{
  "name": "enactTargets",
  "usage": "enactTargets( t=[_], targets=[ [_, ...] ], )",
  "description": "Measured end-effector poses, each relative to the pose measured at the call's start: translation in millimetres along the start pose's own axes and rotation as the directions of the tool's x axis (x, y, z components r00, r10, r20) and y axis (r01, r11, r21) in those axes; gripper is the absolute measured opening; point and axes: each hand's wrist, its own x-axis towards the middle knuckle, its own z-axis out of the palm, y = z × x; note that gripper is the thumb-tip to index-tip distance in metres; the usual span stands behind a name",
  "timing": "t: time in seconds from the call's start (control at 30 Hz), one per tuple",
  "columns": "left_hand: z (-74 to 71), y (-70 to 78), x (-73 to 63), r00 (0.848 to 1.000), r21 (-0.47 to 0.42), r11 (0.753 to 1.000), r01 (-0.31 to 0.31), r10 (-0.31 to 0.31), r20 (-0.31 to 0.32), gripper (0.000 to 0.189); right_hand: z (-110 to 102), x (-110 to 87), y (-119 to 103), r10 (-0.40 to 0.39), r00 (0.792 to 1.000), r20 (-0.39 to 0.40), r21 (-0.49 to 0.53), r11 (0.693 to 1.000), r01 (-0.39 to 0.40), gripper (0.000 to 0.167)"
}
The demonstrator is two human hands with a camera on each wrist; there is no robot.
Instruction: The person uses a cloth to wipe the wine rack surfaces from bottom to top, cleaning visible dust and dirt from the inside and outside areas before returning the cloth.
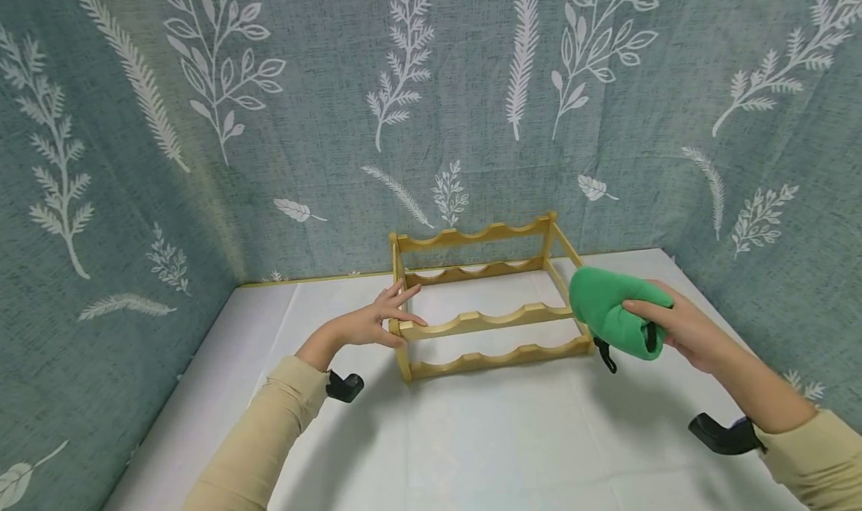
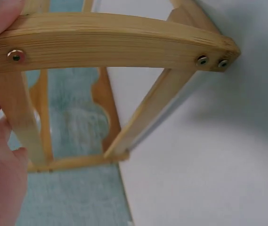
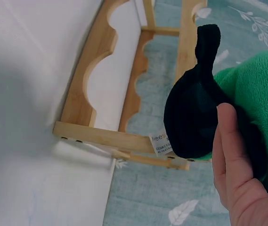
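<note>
A light wooden rack (image 1: 485,321) with scalloped rails stands on the white table near the back wall. My left hand (image 1: 370,320) holds its front left upper corner, some fingers spread; in the left wrist view the thumb lies over the side bar (image 2: 101,40). My right hand (image 1: 697,331) grips a rolled green terry towel (image 1: 609,305) at the rack's right end, raised over the table. The right wrist view shows its black trim, a black loop (image 3: 208,40) and a small white label (image 3: 160,142). Whether the towel touches the rack is unclear.
The white table (image 1: 498,436) runs in front of the rack and to both sides. A blue-green cloth with white leaf prints (image 1: 323,84) hangs behind and along both sides. A black camera mount sits at each wrist.
</note>
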Motion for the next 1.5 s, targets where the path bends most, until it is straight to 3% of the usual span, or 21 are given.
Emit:
enactTargets(
  t=[0.17, 0.3, 0.47, 0.53, 0.67, 0.73, 0.8, 0.87, 1.0, 1.17, 1.33, 1.5],
  targets=[
    [-9.4, -6.1, 2.8, 0.999, -0.023, 0.999, 0.047, -0.046, 0.011, 0.041, 4.8, 2.1, -1.5, 0.002, 1.000, -0.001, 0.002, 1.000, -0.002, 0.067],
    [-8.1, -9.7, 4.1, 0.999, -0.041, 0.999, 0.031, -0.032, -0.016, 0.040, 9.8, 3.6, -1.7, -0.003, 1.000, 0.001, 0.001, 1.000, 0.003, 0.067],
    [-1.6, -15.4, 3.0, 0.993, -0.184, 0.982, 0.042, -0.061, -0.097, 0.046, 34.7, 7.5, 0.8, -0.018, 0.997, 0.068, 0.008, 1.000, 0.018, 0.063],
    [0.7, -15.9, 3.0, 0.981, -0.232, 0.971, 0.062, -0.102, -0.164, 0.050, 53.0, 12.3, 3.2, -0.027, 0.993, 0.116, 0.004, 1.000, 0.027, 0.059],
    [4.9, -14.3, 5.8, 0.933, -0.203, 0.970, 0.135, -0.193, -0.303, 0.060, 99.4, 27.6, 9.0, -0.039, 0.983, 0.179, -0.056, 0.997, 0.050, 0.053],
    [7.0, -13.6, 8.1, 0.914, -0.165, 0.969, 0.185, -0.231, -0.334, 0.065, 125.7, 36.5, 11.9, -0.058, 0.980, 0.192, -0.089, 0.993, 0.076, 0.051],
    [8.5, -12.9, 9.1, 0.905, -0.150, 0.965, 0.214, -0.254, -0.343, 0.069, 153.4, 46.0, 12.9, -0.108, 0.973, 0.204, -0.130, 0.982, 0.136, 0.047],
    [10.2, -13.1, 10.5, 0.903, -0.147, 0.964, 0.224, -0.261, -0.342, 0.071, 180.3, 53.9, 10.9, -0.174, 0.960, 0.219, -0.190, 0.957, 0.217, 0.043],
    [11.7, -14.4, 11.5, 0.905, -0.162, 0.963, 0.216, -0.260, -0.337, 0.074, 230.9, 65.5, -1.1, -0.299, 0.930, 0.216, -0.370, 0.856, 0.361, 0.039],
    [12.0, -14.6, 9.7, 0.913, -0.185, 0.962, 0.199, -0.251, -0.323, 0.076, 279.9, 75.2, -17.9, -0.272, 0.949, 0.160, -0.555, 0.770, 0.314, 0.043],
    [12.4, -14.3, 7.0, 0.911, -0.194, 0.962, 0.193, -0.249, -0.328, 0.069, 295.7, 80.8, -27.1, -0.221, 0.965, 0.142, -0.675, 0.692, 0.257, 0.045],
    [14.1, -16.7, 5.4, 0.912, -0.207, 0.961, 0.184, -0.246, -0.329, 0.066, 284.6, 81.0, -21.6, -0.255, 0.956, 0.144, -0.694, 0.663, 0.281, 0.036]
  ],
)
